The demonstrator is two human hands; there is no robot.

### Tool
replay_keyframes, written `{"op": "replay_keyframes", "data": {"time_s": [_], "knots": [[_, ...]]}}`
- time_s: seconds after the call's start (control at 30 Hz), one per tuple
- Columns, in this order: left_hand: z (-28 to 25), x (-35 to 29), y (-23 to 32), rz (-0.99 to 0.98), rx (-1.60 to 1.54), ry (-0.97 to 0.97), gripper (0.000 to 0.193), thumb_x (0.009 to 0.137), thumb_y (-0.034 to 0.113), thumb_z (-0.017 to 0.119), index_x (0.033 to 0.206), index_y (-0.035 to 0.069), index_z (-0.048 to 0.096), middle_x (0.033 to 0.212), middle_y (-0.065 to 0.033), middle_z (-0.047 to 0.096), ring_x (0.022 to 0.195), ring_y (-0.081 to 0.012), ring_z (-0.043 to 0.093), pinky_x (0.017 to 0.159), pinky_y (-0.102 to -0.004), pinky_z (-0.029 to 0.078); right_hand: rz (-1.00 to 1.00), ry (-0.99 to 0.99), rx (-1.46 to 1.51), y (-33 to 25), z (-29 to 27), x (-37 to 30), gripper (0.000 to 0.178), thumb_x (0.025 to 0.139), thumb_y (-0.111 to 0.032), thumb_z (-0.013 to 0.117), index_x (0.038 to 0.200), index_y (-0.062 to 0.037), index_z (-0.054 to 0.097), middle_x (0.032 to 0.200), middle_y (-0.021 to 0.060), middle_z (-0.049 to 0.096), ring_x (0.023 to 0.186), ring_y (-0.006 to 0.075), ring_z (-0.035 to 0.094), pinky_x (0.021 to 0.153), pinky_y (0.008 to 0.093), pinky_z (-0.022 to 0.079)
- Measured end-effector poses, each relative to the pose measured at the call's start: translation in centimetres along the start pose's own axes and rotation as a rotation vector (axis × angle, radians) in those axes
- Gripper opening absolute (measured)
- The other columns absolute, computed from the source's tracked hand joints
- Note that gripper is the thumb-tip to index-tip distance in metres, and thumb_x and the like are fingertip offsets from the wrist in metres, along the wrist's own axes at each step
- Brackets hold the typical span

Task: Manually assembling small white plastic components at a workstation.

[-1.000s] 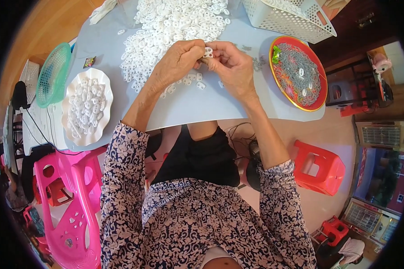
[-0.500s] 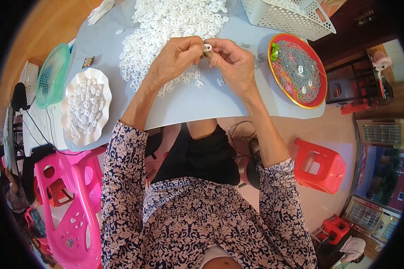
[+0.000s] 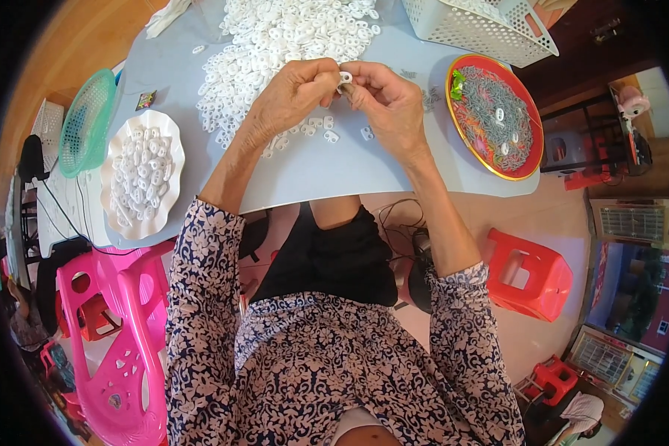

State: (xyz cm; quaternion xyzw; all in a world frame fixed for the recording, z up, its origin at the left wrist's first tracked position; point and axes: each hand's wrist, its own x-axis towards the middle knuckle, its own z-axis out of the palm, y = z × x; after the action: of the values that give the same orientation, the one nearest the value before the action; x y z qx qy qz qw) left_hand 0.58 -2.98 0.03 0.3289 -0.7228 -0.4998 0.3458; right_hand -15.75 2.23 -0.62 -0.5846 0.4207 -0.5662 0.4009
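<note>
Between my fingertips, over the table's near middle, is a small white plastic piece with holes (image 3: 346, 77). My right hand (image 3: 385, 95) pinches it between thumb and fingers. My left hand (image 3: 299, 91) is closed against its left side, and whatever its curled fingers grip is hidden. Just beyond my hands spreads a large heap of similar white plastic pieces (image 3: 290, 33). A few loose pieces lie under my wrists. To the right, a red round tray with a gold rim (image 3: 449, 85) holds many thin grey metal parts (image 3: 490, 111) and a few white pieces.
A scalloped white dish (image 3: 108, 201) of white pieces stands at the left, beside a green mesh basket (image 3: 89, 123). A white perforated basket (image 3: 453, 33) sits at the far right. Below the table are a pink plastic chair (image 3: 119, 357) and a red stool (image 3: 531, 275).
Both hands stay in nearly the same place. The white piece between the fingertips has shifted very slightly; the rest of the scene looks the same.
</note>
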Motion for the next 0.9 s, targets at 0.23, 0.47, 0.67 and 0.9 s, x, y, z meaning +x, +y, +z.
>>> {"op": "replay_keyframes", "data": {"time_s": [0.23,0.47,0.67,0.9], "knots": [[0.3,-0.1,0.1,0.000,-0.076,-0.001,0.024,0.089,0.020,0.045,0.081,0.001,0.058,0.066,0.0011,0.050,0.062,-0.0065,0.045,0.059,-0.0225,0.040,-0.061,0.016,-0.035,0.6,0.1,0.0,0.027,0.078,-0.003,0.065,0.105,-0.0004,0.062,0.074,-0.0014,0.057,0.066,0.0059,0.054,0.062,0.0202,0.047],[0.4,-0.1,0.2,-0.038,-0.076,-0.012,0.023,0.090,0.019,0.046,0.082,0.001,0.057,0.070,0.0010,0.052,0.065,-0.0065,0.047,0.061,-0.0218,0.042,-0.190,0.046,-0.251,0.8,0.1,0.1,0.027,0.073,-0.003,0.069,0.100,-0.0024,0.062,0.070,0.0005,0.058,0.062,0.0059,0.054,0.059,0.0212,0.048],[0.0,-0.1,0.3,0.005,-0.015,-0.041,0.024,0.090,0.019,0.045,0.081,0.000,0.057,0.069,0.0012,0.051,0.064,-0.0066,0.047,0.060,-0.0217,0.042,-0.116,0.053,-0.058,0.6,0.3,0.1,0.028,0.075,-0.001,0.068,0.102,-0.0024,0.063,0.071,0.0005,0.059,0.063,0.0057,0.055,0.059,0.0209,0.049],[0.3,-0.1,0.2,-0.009,-0.126,-0.029,0.023,0.090,0.019,0.045,0.081,0.000,0.057,0.068,0.0004,0.051,0.063,-0.0070,0.047,0.060,-0.0221,0.041,-0.199,0.021,-0.274,0.2,0.2,0.0,0.026,0.074,-0.001,0.068,0.099,-0.0035,0.062,0.068,0.0011,0.056,0.060,0.0069,0.054,0.058,0.0213,0.047]]}}
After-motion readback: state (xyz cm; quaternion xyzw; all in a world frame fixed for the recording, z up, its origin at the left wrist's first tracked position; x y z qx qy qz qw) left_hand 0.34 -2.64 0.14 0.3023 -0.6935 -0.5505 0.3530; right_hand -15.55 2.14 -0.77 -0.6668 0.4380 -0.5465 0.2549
